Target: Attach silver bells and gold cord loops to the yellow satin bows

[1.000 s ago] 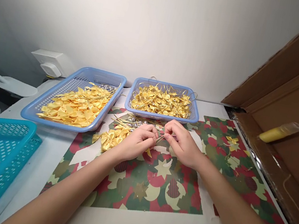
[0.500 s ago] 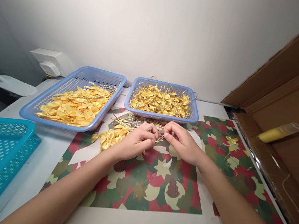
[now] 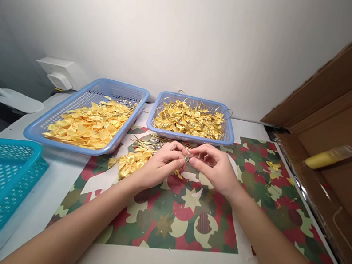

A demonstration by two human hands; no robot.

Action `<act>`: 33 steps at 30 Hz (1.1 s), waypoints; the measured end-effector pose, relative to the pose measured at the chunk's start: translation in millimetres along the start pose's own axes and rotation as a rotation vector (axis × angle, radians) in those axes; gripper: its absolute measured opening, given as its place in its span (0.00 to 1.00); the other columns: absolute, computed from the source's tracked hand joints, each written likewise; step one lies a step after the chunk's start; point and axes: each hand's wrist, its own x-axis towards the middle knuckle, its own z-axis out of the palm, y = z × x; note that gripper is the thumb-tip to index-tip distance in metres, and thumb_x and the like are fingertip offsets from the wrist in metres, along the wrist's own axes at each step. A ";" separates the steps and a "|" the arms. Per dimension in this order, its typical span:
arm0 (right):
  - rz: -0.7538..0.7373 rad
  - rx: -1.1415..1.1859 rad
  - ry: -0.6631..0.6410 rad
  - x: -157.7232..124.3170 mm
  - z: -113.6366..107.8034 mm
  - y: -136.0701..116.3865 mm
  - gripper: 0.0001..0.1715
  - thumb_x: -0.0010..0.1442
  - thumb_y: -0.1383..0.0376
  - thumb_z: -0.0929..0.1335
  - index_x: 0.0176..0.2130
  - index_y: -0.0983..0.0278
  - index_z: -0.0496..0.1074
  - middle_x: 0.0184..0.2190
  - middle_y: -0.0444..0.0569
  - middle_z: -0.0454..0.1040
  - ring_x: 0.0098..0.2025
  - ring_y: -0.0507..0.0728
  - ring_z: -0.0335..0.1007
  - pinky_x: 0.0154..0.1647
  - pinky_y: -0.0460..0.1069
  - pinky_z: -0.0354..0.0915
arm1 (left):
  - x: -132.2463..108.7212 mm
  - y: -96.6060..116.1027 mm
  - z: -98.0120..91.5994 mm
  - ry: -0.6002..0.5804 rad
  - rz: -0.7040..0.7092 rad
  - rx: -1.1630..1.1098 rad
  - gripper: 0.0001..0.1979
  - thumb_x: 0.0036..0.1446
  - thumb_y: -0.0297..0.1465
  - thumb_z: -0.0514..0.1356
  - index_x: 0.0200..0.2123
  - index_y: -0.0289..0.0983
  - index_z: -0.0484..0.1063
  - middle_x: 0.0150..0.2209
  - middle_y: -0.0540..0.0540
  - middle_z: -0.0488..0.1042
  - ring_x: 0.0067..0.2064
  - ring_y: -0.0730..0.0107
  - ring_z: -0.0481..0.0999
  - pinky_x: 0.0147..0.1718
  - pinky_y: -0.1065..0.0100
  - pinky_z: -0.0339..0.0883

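My left hand point(image 3: 165, 164) and my right hand point(image 3: 215, 168) meet above the patterned sheet, fingers bent and fingertips nearly touching. Between them shows a short piece of thin gold cord point(image 3: 187, 155), pinched by both hands; my fingers hide most of it. A bit of gold ribbon point(image 3: 178, 174) peeks out below my left fingers; whether it is joined to the cord I cannot tell. Left of my left hand lies a pile of gold ribbon bows point(image 3: 132, 163). Behind that hand are gold cords with small silver bells point(image 3: 156, 142), partly covered.
Two blue baskets stand at the back: the left basket point(image 3: 30, 131) holds gold bows and silver bells, the right basket point(image 3: 191, 138) corded bows. A teal basket point(image 3: 37, 151) is at left. A loose bow point(image 3: 272, 165) and a yellow-filled tube point(image 3: 330, 157) by the cardboard point(image 3: 347, 97) are at right.
My fingertips have drawn closer together and the right hand has shifted slightly left. The cord ends that stuck out between the hands are now mostly covered; gold ribbon shows under my left hand.
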 end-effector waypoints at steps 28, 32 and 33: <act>-0.051 -0.027 -0.016 4.1 -23.8 -12.5 0.07 0.58 0.63 0.70 0.29 0.62 0.77 0.30 0.46 0.75 0.32 0.53 0.69 0.31 0.48 0.63 | -5.3 -9.5 -5.7 -0.014 0.301 0.254 0.08 0.60 0.30 0.58 0.38 0.40 0.77 0.47 0.43 0.78 0.48 0.60 0.73 0.50 0.56 0.65; -0.063 -0.004 -0.038 1.6 -19.3 -13.6 0.06 0.58 0.63 0.70 0.31 0.61 0.78 0.30 0.46 0.75 0.33 0.54 0.69 0.31 0.49 0.64 | -4.6 -9.6 -7.6 0.089 0.222 0.121 0.05 0.59 0.31 0.59 0.36 0.39 0.76 0.45 0.43 0.78 0.48 0.61 0.75 0.49 0.58 0.67; -0.072 -0.002 -0.041 0.8 -17.6 -13.6 0.05 0.58 0.63 0.71 0.32 0.60 0.79 0.30 0.47 0.76 0.33 0.54 0.70 0.32 0.49 0.65 | -4.4 -9.0 -8.1 0.106 0.218 0.102 0.05 0.58 0.31 0.60 0.37 0.39 0.75 0.45 0.43 0.78 0.48 0.61 0.75 0.49 0.58 0.67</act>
